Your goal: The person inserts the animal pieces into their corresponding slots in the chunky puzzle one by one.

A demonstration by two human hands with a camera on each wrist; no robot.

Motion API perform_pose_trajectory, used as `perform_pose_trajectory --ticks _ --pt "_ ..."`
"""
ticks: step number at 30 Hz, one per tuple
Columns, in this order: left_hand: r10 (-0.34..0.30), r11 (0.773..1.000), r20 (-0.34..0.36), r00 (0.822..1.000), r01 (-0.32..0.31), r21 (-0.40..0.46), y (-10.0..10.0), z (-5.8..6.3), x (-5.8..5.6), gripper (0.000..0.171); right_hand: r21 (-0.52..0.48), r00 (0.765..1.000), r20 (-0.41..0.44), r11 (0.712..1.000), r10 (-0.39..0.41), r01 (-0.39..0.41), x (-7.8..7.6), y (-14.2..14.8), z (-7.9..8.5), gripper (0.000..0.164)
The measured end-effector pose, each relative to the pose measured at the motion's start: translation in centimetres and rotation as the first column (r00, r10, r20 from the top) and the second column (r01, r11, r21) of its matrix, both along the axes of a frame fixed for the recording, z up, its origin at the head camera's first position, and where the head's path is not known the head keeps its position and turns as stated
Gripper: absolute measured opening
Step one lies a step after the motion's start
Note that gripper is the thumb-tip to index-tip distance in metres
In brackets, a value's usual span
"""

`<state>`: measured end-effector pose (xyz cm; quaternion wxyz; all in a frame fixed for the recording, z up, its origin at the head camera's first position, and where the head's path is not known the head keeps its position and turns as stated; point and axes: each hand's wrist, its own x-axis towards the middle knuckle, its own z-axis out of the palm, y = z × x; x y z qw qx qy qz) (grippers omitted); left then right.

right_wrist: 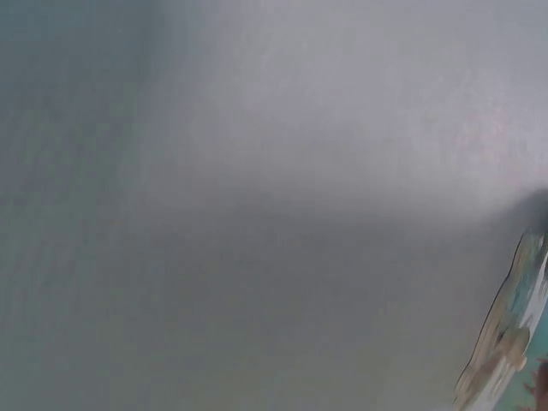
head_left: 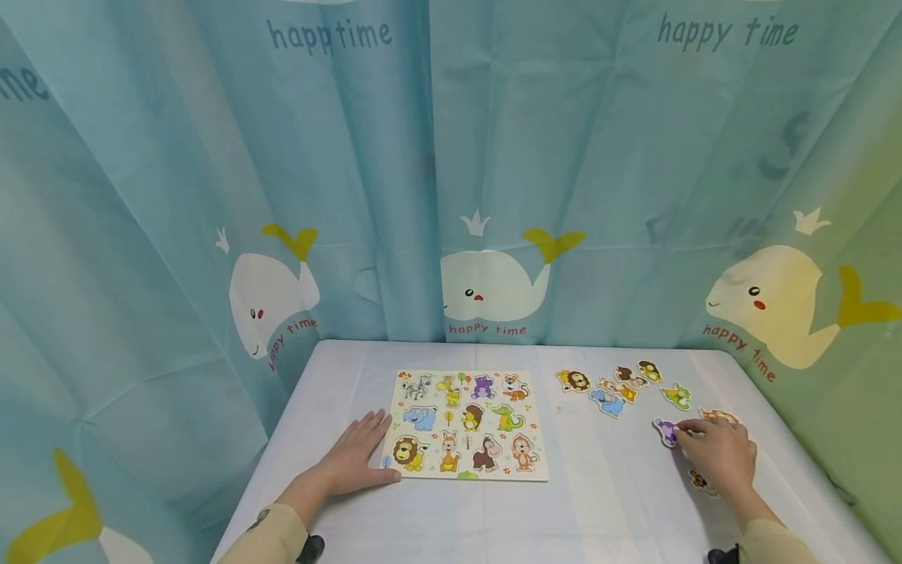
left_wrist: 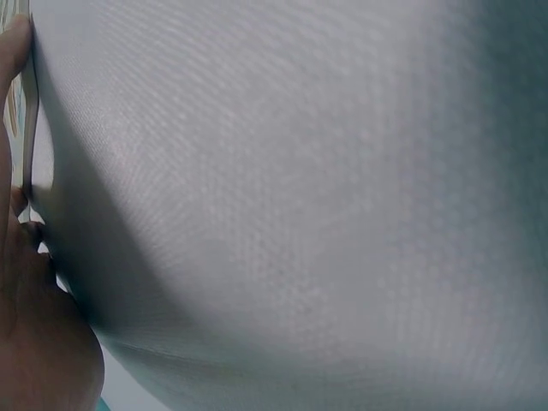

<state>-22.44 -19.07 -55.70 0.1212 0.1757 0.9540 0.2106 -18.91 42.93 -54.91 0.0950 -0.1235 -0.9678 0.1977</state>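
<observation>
A flat animal puzzle board (head_left: 456, 419) lies on the white-covered table, with printed animals such as a lion, an elephant and a crocodile. My left hand (head_left: 355, 458) rests at its left edge, fingers extended and thumb at the near-left corner. In the left wrist view the thumb (left_wrist: 14, 50) lies against the board's edge. Over on the right side, my right hand (head_left: 720, 454) pinches a purple hippo puzzle piece (head_left: 665, 432) by its right side. Under and around that hand lie an orange piece (head_left: 720, 415) and a dark-and-orange piece (head_left: 701, 482), both partly covered.
Several loose animal pieces lie to the board's right: a lion (head_left: 574, 381), a blue elephant (head_left: 607, 403), a kangaroo (head_left: 618, 389), a gorilla (head_left: 631, 377), a hedgehog (head_left: 649, 371) and a green crocodile (head_left: 678, 396). A blue whale-print curtain (head_left: 493, 180) hangs behind the table (head_left: 592, 501).
</observation>
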Motion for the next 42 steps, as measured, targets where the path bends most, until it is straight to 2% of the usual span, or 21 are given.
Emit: perform_pose_trajectory --ticks 4,8,12,17,25,42 --pt "0.001 1.000 -0.004 1.000 -0.001 0.001 0.0 -0.1 0.0 0.113 0.066 0.990 -0.077 0.991 0.122 -0.117 -0.3 -0.8 -0.3 0.018" --pt "0.003 1.000 -0.002 1.000 -0.003 0.004 0.0 -0.2 0.1 0.113 0.076 0.981 -0.095 0.984 0.169 -0.162 -0.6 -1.4 -0.6 0.016" --pt "0.005 1.000 0.001 1.000 -0.005 0.010 0.0 -0.1 0.2 0.113 0.060 0.986 -0.089 0.989 0.139 -0.134 -0.6 -2.0 -0.7 0.016" --pt "0.010 1.000 -0.004 1.000 -0.009 0.009 0.0 -0.1 0.3 0.112 0.036 0.996 -0.065 0.998 0.062 -0.059 -0.5 -2.7 -0.5 0.019" --pt "0.006 1.000 -0.011 1.000 -0.005 0.007 -0.1 -0.2 0.2 0.112 -0.018 0.999 0.014 0.999 -0.044 0.045 -0.9 -3.2 -0.1 0.020" --pt "0.017 1.000 -0.008 1.000 -0.016 0.015 0.1 0.1 0.3 0.111 -0.036 0.999 0.008 0.998 -0.050 0.050 -1.0 -3.3 -0.2 0.022"
